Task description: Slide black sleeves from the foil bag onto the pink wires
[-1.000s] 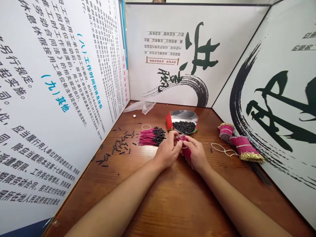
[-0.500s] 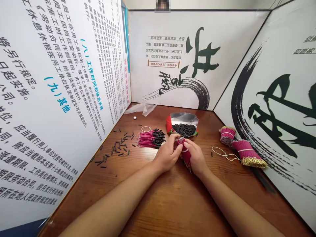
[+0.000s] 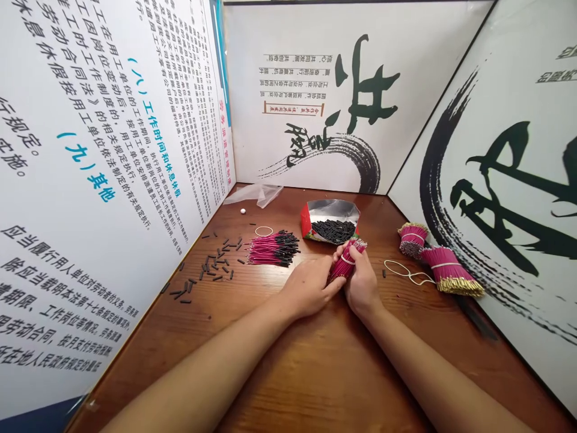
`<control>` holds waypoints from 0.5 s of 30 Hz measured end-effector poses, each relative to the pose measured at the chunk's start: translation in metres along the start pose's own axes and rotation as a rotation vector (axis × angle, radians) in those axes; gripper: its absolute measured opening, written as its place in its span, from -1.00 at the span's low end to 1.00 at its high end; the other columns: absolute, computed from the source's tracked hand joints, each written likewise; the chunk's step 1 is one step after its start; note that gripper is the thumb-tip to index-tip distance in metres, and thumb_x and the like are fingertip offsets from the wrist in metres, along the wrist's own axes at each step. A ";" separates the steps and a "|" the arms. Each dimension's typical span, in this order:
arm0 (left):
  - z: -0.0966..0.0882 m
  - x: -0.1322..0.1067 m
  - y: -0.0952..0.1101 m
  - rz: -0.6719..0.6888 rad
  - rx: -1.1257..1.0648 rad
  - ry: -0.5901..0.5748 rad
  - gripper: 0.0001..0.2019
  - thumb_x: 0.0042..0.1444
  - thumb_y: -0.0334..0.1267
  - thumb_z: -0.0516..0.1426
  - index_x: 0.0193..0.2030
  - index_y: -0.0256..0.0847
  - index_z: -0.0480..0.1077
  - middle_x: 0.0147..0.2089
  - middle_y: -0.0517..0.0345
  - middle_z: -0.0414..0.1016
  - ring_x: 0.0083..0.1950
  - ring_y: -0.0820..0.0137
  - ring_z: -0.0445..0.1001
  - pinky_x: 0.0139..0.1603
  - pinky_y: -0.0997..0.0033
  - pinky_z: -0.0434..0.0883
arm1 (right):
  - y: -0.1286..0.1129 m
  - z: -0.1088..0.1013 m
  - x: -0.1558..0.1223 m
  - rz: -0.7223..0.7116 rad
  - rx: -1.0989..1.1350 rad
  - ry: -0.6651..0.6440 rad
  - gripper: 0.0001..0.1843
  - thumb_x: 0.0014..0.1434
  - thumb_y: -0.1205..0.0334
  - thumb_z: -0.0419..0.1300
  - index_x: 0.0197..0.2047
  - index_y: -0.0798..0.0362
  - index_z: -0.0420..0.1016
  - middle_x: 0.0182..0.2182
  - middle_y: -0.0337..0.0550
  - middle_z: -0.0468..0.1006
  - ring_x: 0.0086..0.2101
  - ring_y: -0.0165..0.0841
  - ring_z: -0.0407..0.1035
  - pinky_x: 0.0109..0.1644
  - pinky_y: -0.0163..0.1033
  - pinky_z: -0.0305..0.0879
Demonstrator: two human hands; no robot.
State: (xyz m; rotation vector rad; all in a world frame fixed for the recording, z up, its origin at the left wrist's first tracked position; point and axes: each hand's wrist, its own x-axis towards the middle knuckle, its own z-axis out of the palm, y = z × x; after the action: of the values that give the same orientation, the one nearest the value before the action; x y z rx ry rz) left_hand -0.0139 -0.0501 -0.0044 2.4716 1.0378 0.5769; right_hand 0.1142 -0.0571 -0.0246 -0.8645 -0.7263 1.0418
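My right hand [image 3: 360, 282] is closed around a banded bundle of pink wires [image 3: 346, 261], tilted with its tips toward the upper right. My left hand [image 3: 311, 287] touches the bundle's lower end, fingers curled against it. Just beyond the hands sits a red foil bag [image 3: 331, 211] lying open, with small black tubes [image 3: 334, 230] in it. To the left lies a loose fan of pink wires with black tube ends [image 3: 273, 248].
Loose black tubes [image 3: 214, 267] are scattered at the left on the wooden table [image 3: 315, 373]. Two banded pink bundles with gold tips [image 3: 444, 269] and rubber bands [image 3: 403, 272] lie at the right. A clear plastic bag [image 3: 256, 192] lies at the back. Printed boards wall three sides.
The bundle has swung from pointing up-left to pointing up-right in my right hand. My left hand has dropped from the bundle's top to its lower end.
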 end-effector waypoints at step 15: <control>-0.002 0.000 0.004 0.075 0.120 -0.103 -0.66 0.41 -0.14 -0.22 -0.05 -0.23 0.30 -0.07 -0.07 0.58 -0.07 0.19 0.54 -0.05 0.21 0.39 | 0.006 0.002 0.007 -0.022 -0.034 0.118 -0.52 0.02 -0.25 0.30 -0.40 -0.01 0.29 -0.51 -0.36 0.33 -0.49 -0.48 0.21 -0.38 -0.32 0.23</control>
State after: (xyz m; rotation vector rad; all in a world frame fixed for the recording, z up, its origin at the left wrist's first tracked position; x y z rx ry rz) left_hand -0.0125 -0.0519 -0.0004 2.6244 0.9697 0.4159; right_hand 0.1128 -0.0482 -0.0285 -0.9367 -0.6546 0.9528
